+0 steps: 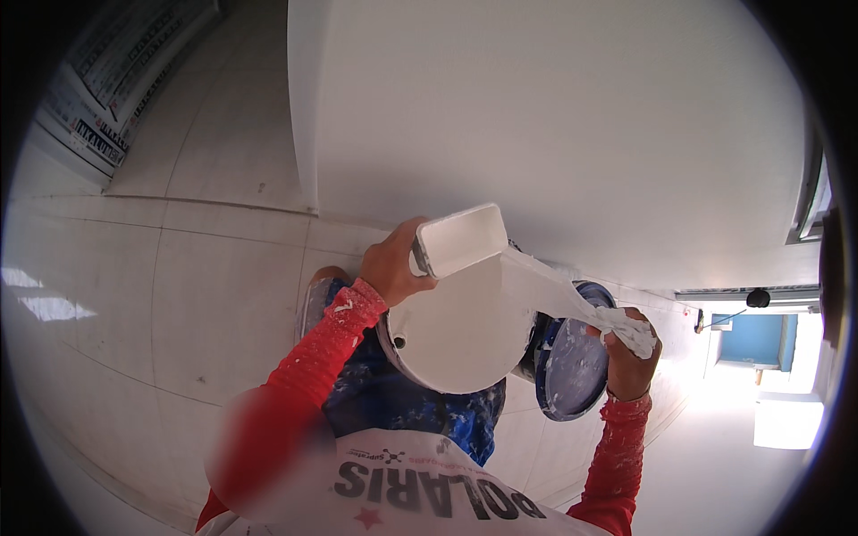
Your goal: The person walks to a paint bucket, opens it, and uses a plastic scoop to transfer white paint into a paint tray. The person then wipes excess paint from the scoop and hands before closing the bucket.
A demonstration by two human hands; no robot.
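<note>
My left hand (393, 263) is closed round one end of a white-coated, tray-like mud pan (465, 241), tilted above the bucket. My right hand (633, 362) grips a putty knife (559, 299), its handle thickly smeared with white paste. The knife's broad blade, coated white, reaches left over the bucket rim, close to the pan's lower corner. Below both hands stands a round bucket (447, 344) of smooth white compound, set between my knees. Whether the blade touches the compound I cannot tell.
A blue round lid (572, 371), spattered white, leans right of the bucket beside another dark blue container, partly hidden. Close ahead rises a smooth pale wall (554, 116). Large floor tiles (223, 295) spread left. Wrapped, printed panels (98, 98) lean at the far left.
</note>
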